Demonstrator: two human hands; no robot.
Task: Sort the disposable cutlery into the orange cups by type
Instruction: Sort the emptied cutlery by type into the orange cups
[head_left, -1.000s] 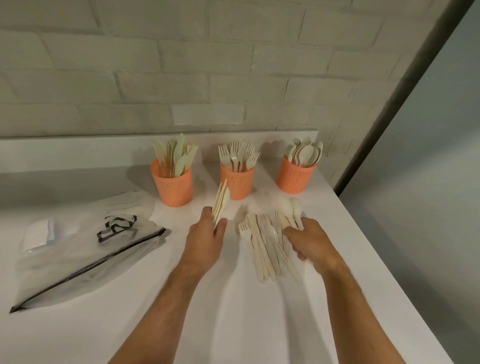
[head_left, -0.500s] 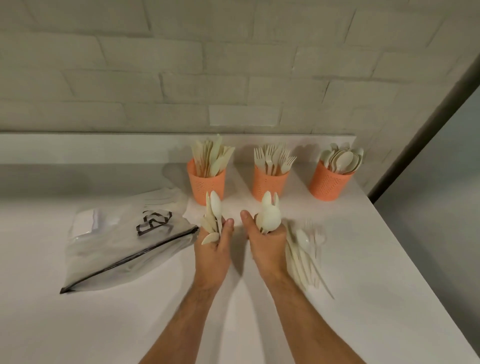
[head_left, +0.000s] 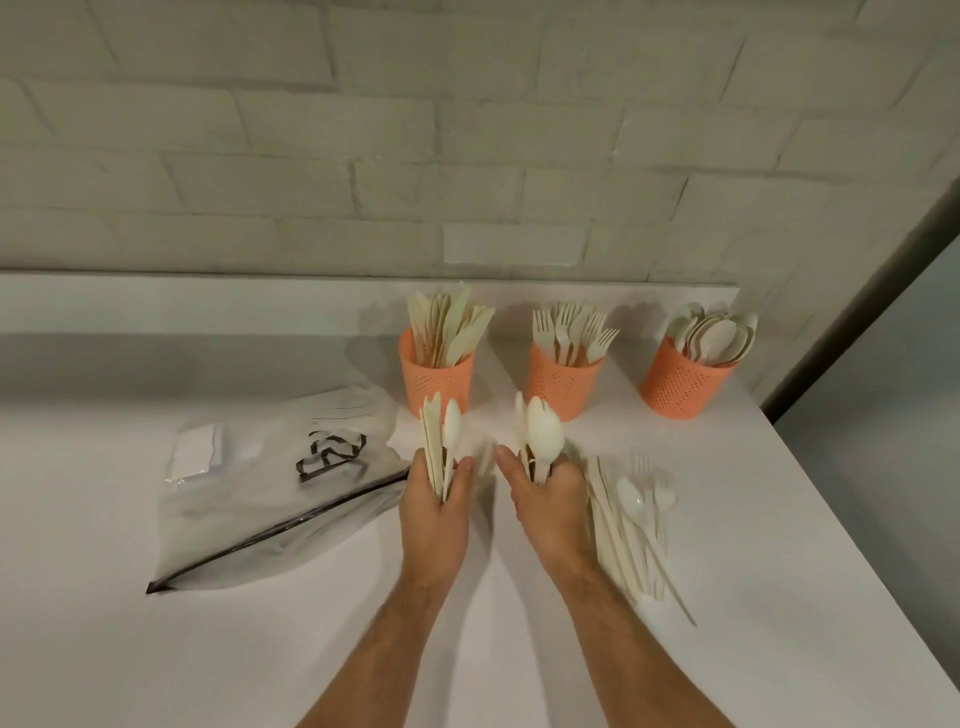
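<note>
A small bundle of flat pieces (head_left: 435, 447), one spoon among them, is gripped upright in the curled fingers and thumb of the left hand (head_left: 435, 512). A clutch of spoons (head_left: 541, 439) is held bowls-up in the right hand (head_left: 550, 506), its fingers wrapped around the handles and the thumb lifted to the left. The two hands are kept close together above the white counter (head_left: 779, 519), apart from each other. Just right of the right hand, a loose pile of cutlery (head_left: 631, 525) is laid on the counter. Farther off, three orange cups are lined up by the wall: the left cup (head_left: 436, 382) is filled with knives, the middle cup (head_left: 563, 382) with forks, the right cup (head_left: 680, 382) with spoons. To the left, a clear zip bag (head_left: 270, 488) is laid flat.
</note>
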